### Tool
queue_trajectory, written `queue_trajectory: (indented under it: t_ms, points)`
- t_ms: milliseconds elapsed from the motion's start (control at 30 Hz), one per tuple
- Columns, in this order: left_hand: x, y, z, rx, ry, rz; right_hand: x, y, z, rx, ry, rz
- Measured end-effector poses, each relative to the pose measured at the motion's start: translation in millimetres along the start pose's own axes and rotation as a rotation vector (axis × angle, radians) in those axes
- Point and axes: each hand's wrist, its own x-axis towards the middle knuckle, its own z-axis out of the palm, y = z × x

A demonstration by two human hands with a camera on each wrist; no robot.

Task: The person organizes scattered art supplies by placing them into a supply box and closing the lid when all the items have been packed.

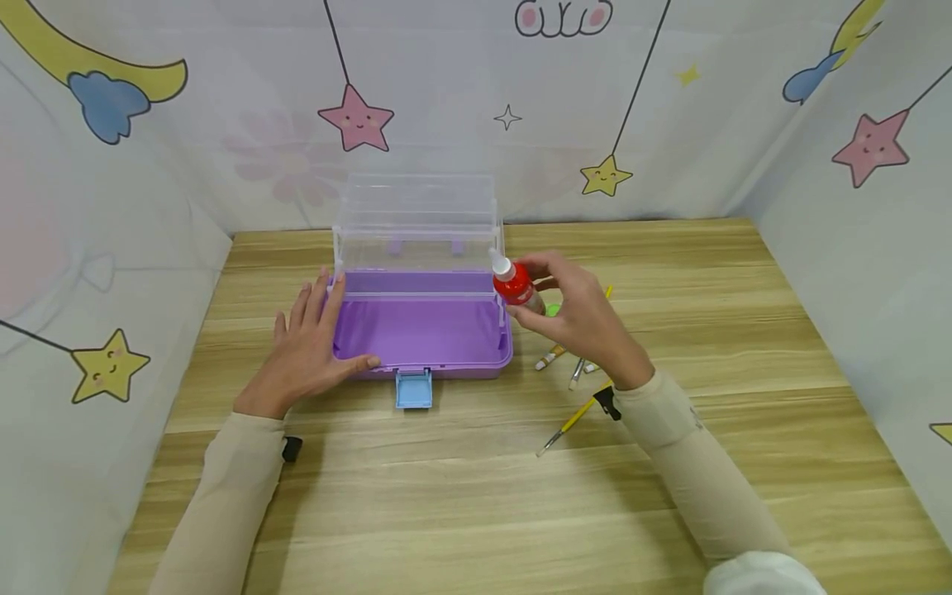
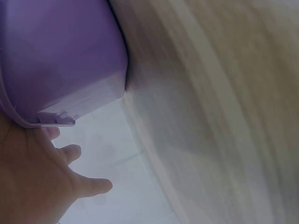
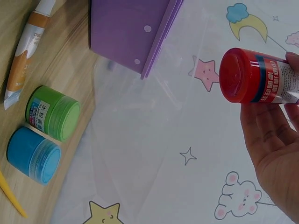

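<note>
A purple box point(image 1: 424, 373) stands on the table with its clear lid point(image 1: 416, 207) raised at the back and its blue latch point(image 1: 413, 390) hanging down in front. My left hand point(image 1: 301, 355) rests on the box's left rim, fingers spread and fairly straight; the left wrist view shows the palm point(image 2: 37, 177) against the purple wall point(image 2: 65, 56). In my right hand point(image 1: 583, 318) is a red bottle point(image 1: 515, 287) with a white pointed cap, gripped between thumb and fingers above the box's right edge. From the right wrist, the bottle's red base point(image 3: 236, 77) faces the camera.
Right of the box lie several paintbrushes, among them a yellow one point(image 1: 576, 417). A green jar point(image 3: 53, 112), a blue jar point(image 3: 32, 154) and an orange-brown paint tube point(image 3: 27, 53) show in the right wrist view. Patterned white curtains point(image 1: 446, 99) enclose the wooden table point(image 1: 416, 496).
</note>
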Motion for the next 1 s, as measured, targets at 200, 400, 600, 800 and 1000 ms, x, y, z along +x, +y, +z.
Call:
queue_trajectory:
  t_ms: [200,400,600,800,1000]
  points:
    - [-0.2,0.6,-0.2,0.001,-0.001,-0.002,5.5,-2.1,2.9,-0.006,-0.015,-0.006]
    - [-0.3,0.8,-0.4,-0.012,-0.001,-0.003,10.8,-4.0,7.3,-0.009,-0.037,-0.014]
    - [0.4,0.6,-0.4,-0.006,0.003,0.001,15.6,-3.8,13.6,-0.003,-0.053,-0.032]
    - [0.6,0.9,-0.1,-0.004,0.001,-0.002,19.6,-3.7,20.7,-0.003,-0.059,-0.054]
    - [0.5,1.8,-0.2,-0.003,-0.010,-0.018,24.0,-5.3,28.0,0.000,-0.068,-0.060]
